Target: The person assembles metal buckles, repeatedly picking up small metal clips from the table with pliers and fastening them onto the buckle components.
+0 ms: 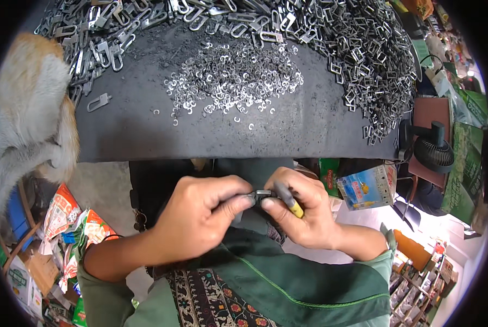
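Observation:
In front of my lap, beyond the table's near edge, my two hands meet. My left hand (200,218) is closed, thumb and fingers pinching a small dark metal piece (262,193). My right hand (306,210) is wrapped round a tool with a grey and yellow handle (296,209); its working end is hidden, so I cannot tell its kind. Its fingertips are at the metal piece's other end. On the dark table (211,139) lies a spread of small C-shaped metal clips (233,82).
Long metal loops (238,24) heap along the back, and rectangular metal frames (364,60) pile at the right. One loop (98,102) lies apart. An orange and white furry animal (31,103) is at the left edge. A black fan (434,150) stands right.

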### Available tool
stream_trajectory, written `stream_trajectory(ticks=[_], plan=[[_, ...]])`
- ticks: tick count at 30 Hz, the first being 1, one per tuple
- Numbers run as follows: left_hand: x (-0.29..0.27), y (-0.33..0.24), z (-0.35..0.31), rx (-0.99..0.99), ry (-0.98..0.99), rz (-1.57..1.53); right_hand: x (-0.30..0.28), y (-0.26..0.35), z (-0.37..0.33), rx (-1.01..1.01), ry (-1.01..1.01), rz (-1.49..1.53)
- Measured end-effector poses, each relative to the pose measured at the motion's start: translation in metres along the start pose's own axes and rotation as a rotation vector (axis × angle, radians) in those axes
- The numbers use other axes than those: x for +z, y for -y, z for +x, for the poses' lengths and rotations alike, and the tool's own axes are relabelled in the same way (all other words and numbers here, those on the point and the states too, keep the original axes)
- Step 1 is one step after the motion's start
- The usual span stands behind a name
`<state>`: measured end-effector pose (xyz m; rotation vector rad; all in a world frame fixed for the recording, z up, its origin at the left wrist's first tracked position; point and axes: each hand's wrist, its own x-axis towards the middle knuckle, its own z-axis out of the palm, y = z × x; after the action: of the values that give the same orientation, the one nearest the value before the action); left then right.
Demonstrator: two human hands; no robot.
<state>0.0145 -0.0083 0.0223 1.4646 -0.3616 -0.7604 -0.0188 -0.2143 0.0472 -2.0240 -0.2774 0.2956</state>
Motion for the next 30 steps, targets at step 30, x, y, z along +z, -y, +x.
stream_trajectory(ticks=[30], plan=[[-0.02,0.016,-0.013,-0.085,-0.151,-0.222,-0.045,0.02,0.041,-0.182,0.05,-1.13]])
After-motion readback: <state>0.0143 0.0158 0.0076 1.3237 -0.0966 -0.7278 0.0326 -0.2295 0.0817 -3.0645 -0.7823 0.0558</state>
